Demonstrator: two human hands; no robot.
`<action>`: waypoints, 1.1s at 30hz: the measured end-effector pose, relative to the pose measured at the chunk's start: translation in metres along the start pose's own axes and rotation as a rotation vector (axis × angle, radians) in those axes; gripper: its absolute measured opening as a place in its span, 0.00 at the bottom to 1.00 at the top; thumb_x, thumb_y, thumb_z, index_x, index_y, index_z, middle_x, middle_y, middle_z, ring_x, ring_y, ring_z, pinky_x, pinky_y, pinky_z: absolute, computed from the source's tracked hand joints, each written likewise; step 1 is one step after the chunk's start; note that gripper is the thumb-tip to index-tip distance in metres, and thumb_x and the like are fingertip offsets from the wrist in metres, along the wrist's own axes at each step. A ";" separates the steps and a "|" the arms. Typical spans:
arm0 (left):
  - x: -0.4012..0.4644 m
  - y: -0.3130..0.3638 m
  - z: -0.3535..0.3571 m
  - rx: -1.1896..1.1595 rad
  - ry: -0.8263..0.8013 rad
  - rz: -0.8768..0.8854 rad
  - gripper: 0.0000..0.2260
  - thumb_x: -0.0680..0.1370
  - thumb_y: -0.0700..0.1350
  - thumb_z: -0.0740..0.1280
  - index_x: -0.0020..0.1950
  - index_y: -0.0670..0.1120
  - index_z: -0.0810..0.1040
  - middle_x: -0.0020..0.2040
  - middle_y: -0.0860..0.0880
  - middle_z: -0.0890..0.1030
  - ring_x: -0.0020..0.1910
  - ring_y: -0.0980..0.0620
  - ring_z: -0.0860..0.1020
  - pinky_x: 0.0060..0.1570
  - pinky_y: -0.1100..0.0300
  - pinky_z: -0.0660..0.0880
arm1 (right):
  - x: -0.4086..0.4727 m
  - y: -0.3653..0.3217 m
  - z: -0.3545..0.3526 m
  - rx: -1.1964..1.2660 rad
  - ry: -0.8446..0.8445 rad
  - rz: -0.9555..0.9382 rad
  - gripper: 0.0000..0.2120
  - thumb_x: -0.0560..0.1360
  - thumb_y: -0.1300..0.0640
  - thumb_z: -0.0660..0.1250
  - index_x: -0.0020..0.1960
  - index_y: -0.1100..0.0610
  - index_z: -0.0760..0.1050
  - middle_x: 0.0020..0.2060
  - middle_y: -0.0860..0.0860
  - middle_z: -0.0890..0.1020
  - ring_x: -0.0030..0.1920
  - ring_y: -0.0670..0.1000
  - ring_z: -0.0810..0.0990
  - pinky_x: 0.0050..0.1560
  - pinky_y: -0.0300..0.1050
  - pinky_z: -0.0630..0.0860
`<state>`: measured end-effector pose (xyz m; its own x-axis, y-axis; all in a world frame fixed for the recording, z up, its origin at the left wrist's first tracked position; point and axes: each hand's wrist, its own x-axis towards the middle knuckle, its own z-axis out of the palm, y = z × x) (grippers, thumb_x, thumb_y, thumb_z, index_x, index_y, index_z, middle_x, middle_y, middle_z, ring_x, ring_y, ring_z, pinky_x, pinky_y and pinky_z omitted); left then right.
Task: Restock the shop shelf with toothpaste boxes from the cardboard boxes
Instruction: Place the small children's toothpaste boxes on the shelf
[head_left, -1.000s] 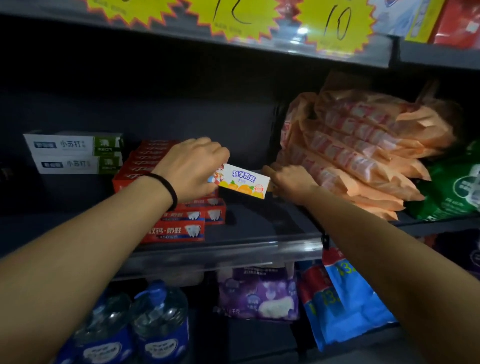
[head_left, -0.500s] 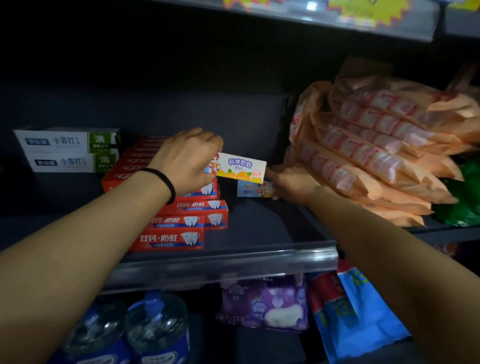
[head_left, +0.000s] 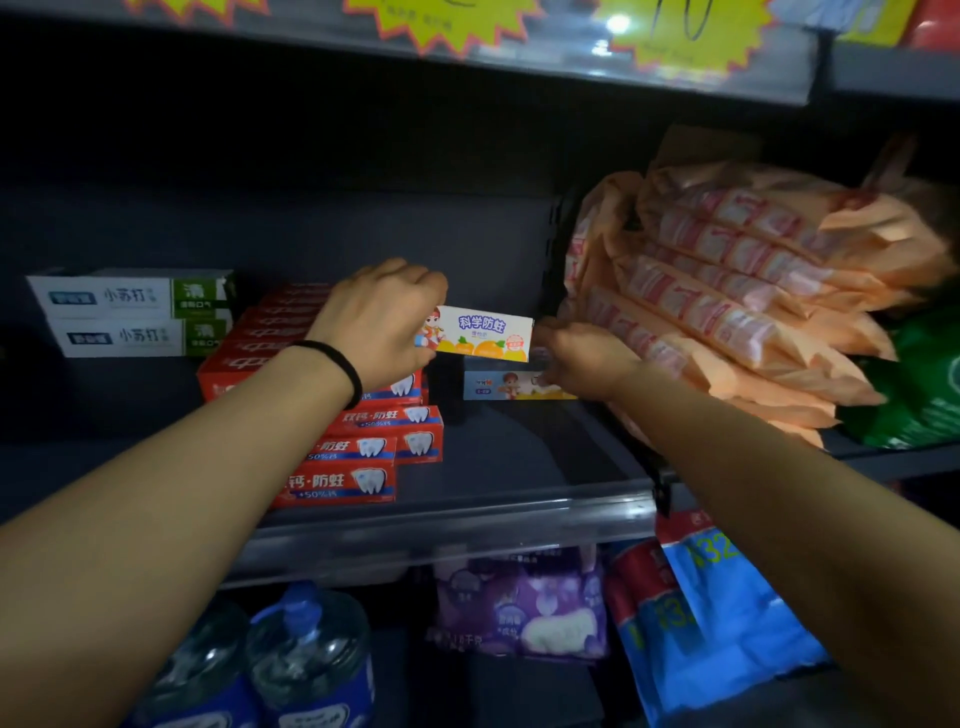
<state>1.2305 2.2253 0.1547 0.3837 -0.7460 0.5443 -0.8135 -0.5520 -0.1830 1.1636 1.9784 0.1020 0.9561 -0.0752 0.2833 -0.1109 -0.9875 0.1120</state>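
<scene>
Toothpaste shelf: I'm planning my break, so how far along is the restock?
Done: red boxes stacked, one kids' box set down. In hand: left hand and right hand hold another kids' box above it. Left: bare shelf in front.

The small white kids' toothpaste box (head_left: 485, 332) reads "科学防蛀" in blue. The red toothpaste boxes (head_left: 358, 467) carry "防蛀" and "+50%" beside a tooth picture. The 2 white-and-green boxes (head_left: 130, 312) read "小苏打", the top one with "清" on its green end. A yellow starburst price tag (head_left: 685, 31) on the upper shelf edge shows a handwritten "10". The blue pack (head_left: 711, 613) below shows "32"; its other print is too blurred to read.
</scene>
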 end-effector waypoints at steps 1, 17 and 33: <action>0.000 0.004 -0.002 0.005 0.006 0.005 0.14 0.71 0.47 0.71 0.53 0.46 0.72 0.53 0.46 0.76 0.53 0.47 0.72 0.41 0.58 0.63 | -0.003 0.001 -0.009 0.027 0.021 -0.004 0.26 0.74 0.55 0.69 0.70 0.52 0.68 0.62 0.53 0.75 0.61 0.56 0.75 0.54 0.49 0.73; -0.007 0.082 0.006 0.026 0.077 0.055 0.15 0.66 0.39 0.74 0.49 0.42 0.74 0.47 0.44 0.77 0.49 0.42 0.74 0.46 0.52 0.69 | -0.059 -0.002 -0.101 0.022 -0.175 -0.093 0.19 0.67 0.52 0.75 0.57 0.54 0.78 0.50 0.50 0.81 0.50 0.52 0.78 0.52 0.47 0.76; 0.000 0.084 0.037 -0.019 -0.166 0.022 0.18 0.74 0.46 0.70 0.61 0.45 0.71 0.58 0.46 0.73 0.57 0.46 0.72 0.50 0.53 0.70 | -0.050 0.013 -0.058 -0.070 -0.194 -0.029 0.14 0.70 0.52 0.74 0.53 0.54 0.77 0.46 0.50 0.75 0.50 0.53 0.75 0.44 0.42 0.67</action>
<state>1.1785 2.1651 0.1088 0.4311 -0.8102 0.3972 -0.8300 -0.5287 -0.1777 1.0986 1.9768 0.1446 0.9927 -0.0791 0.0909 -0.0950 -0.9780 0.1857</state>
